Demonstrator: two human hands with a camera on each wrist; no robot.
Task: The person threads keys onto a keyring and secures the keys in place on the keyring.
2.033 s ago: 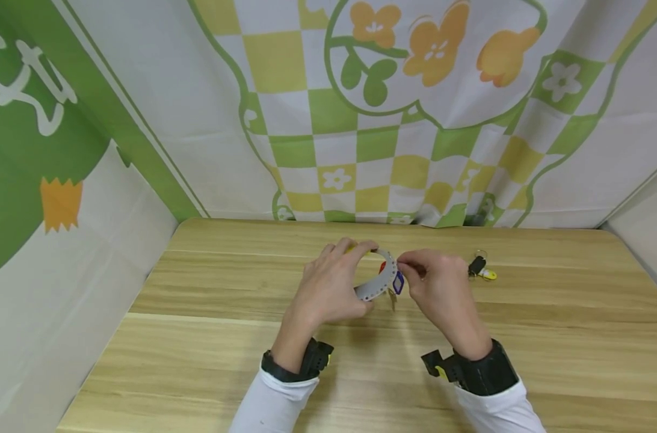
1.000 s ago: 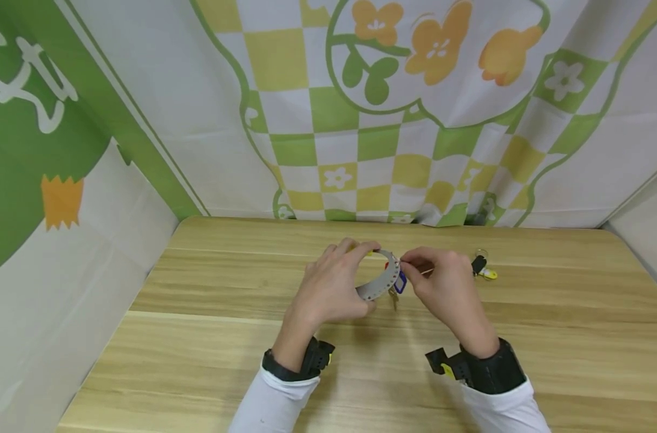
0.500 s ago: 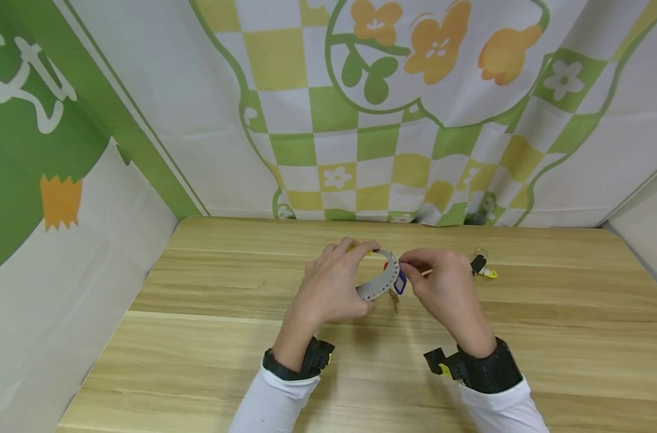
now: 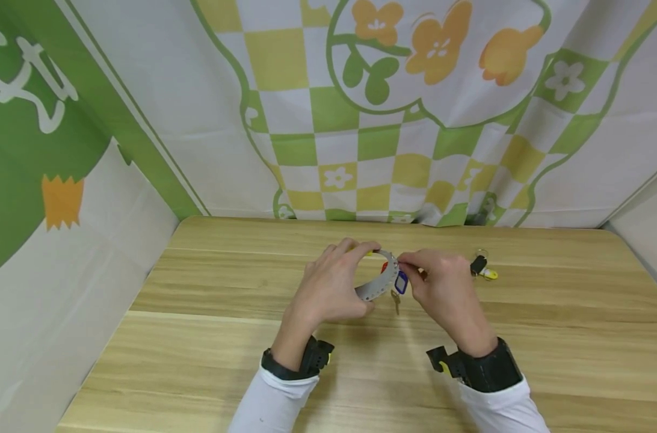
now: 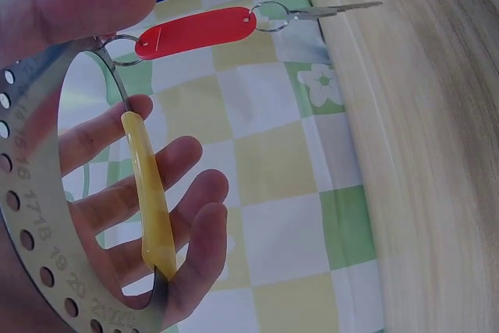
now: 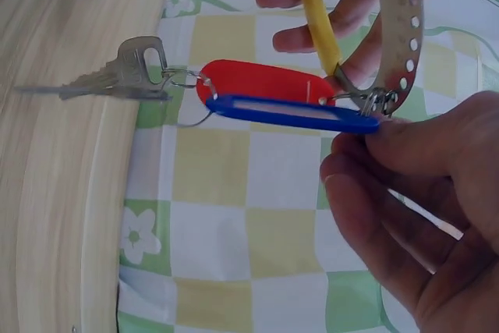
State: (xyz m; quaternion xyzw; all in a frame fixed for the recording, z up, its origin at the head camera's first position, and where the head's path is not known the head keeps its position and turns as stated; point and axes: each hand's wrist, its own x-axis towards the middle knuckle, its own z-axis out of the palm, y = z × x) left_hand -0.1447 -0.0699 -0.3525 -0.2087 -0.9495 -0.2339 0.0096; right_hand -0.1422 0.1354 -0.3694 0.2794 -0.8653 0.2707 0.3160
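My left hand [image 4: 328, 294] grips a large metal key ring [image 4: 379, 285] with numbered holes along its band; its fingers curl round the yellow handle [image 5: 148, 193]. At the ring's right side my right hand [image 4: 444, 288] pinches the end of a blue key tag [image 6: 292, 112] by small metal loops [image 6: 378, 100]. Fingertips partly cover those loops, so I cannot tell how they are joined to the big ring. Beside the blue tag a red key tag [image 5: 199, 33] hangs from the ring on a small split ring. Silver keys [image 6: 125, 72] dangle below the tags.
On the wooden table [image 4: 225, 361], right of my right hand, lies a keychain with a black fob [image 4: 478, 264] and a yellow tag [image 4: 490, 274]. A checked, flowered curtain [image 4: 334, 144] hangs along the table's back edge.
My left hand keeps the big ring almost still. My right hand shifts slightly right, then a little back left, staying at the ring's edge. The blue tag and a key swing slightly.
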